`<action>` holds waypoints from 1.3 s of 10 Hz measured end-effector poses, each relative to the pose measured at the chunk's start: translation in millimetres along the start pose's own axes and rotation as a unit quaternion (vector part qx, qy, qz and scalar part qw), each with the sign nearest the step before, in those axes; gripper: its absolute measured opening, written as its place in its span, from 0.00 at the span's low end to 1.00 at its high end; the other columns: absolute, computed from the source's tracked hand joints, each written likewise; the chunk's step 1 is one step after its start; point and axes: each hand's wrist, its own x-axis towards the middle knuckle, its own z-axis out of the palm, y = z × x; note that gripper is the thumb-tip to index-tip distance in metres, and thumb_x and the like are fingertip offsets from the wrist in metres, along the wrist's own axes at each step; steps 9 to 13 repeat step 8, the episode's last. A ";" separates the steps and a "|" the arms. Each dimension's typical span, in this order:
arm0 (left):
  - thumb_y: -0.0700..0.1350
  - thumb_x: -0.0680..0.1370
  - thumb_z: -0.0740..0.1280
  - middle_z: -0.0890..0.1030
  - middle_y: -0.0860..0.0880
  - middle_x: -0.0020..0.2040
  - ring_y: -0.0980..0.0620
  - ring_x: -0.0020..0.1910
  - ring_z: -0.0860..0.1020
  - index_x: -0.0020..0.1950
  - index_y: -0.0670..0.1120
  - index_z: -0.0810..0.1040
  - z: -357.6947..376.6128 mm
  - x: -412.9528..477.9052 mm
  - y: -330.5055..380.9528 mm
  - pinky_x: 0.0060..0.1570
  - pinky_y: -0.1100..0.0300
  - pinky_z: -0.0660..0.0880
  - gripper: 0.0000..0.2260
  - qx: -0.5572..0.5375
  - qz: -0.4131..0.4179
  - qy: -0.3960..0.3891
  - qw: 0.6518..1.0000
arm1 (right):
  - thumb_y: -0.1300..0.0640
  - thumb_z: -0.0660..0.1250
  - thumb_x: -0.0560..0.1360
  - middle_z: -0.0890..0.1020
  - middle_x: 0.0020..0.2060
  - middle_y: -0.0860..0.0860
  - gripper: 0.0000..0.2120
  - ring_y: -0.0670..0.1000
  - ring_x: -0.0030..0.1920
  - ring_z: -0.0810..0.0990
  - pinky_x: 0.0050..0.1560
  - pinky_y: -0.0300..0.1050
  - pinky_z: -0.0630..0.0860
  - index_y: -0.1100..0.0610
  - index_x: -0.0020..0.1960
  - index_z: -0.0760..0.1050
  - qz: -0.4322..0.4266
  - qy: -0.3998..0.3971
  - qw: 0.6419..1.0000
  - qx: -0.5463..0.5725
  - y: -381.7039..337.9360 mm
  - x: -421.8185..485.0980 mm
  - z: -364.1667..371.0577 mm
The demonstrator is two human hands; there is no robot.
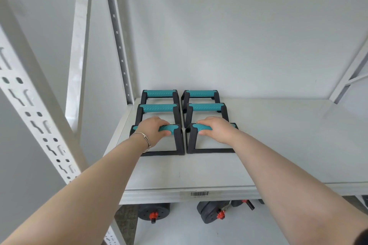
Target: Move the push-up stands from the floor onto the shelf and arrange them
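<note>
Several push-up stands with black frames and teal grips stand in two columns on the white shelf (pixel 278 145), near its left end. My left hand (pixel 153 130) is closed around the teal grip of the front left stand (pixel 178 143), whose base rests on the shelf. The front right stand (pixel 191 143) is gripped the same way by my right hand (pixel 216 129). Behind them stand a middle left stand (pixel 158 108), a middle right stand (pixel 206 107), a back left stand (pixel 160 93) and a back right stand (pixel 201 93), all upright and aligned.
White perforated uprights (pixel 29 113) rise at the left, one (pixel 121 49) at the shelf's back left corner. A white wall backs the shelf. Black dumbbells with orange collars (pixel 154 212) (pixel 215 212) lie on the level below. A barcode label (pixel 199 193) marks the shelf's front edge.
</note>
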 end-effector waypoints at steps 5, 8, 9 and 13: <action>0.55 0.80 0.57 0.77 0.50 0.63 0.46 0.62 0.73 0.68 0.51 0.72 11.2 -16.2 19.3 0.70 0.48 0.63 0.18 0.079 -0.066 0.045 0.994 | 0.50 0.61 0.79 0.75 0.67 0.53 0.22 0.56 0.67 0.71 0.70 0.50 0.65 0.57 0.71 0.68 0.005 0.176 0.979 -0.101 -15.2 -27.3 27.0; 0.52 0.80 0.58 0.71 0.47 0.69 0.44 0.69 0.67 0.72 0.48 0.66 18.2 -31.1 48.8 0.72 0.49 0.60 0.20 0.056 -0.112 0.100 0.987 | 0.49 0.64 0.77 0.76 0.64 0.56 0.23 0.58 0.65 0.72 0.69 0.54 0.67 0.60 0.68 0.70 0.032 0.253 0.962 -0.097 -15.2 -48.9 27.6; 0.52 0.80 0.58 0.71 0.47 0.69 0.44 0.69 0.67 0.72 0.48 0.66 18.2 -31.1 48.8 0.72 0.49 0.60 0.20 0.056 -0.112 0.100 0.987 | 0.49 0.64 0.77 0.76 0.64 0.56 0.23 0.58 0.65 0.72 0.69 0.54 0.67 0.60 0.68 0.70 0.032 0.253 0.962 -0.097 -15.2 -48.9 27.6; 0.52 0.80 0.58 0.71 0.47 0.69 0.44 0.69 0.67 0.72 0.48 0.66 18.2 -31.1 48.8 0.72 0.49 0.60 0.20 0.056 -0.112 0.100 0.987 | 0.49 0.64 0.77 0.76 0.64 0.56 0.23 0.58 0.65 0.72 0.69 0.54 0.67 0.60 0.68 0.70 0.032 0.253 0.962 -0.097 -15.2 -48.9 27.6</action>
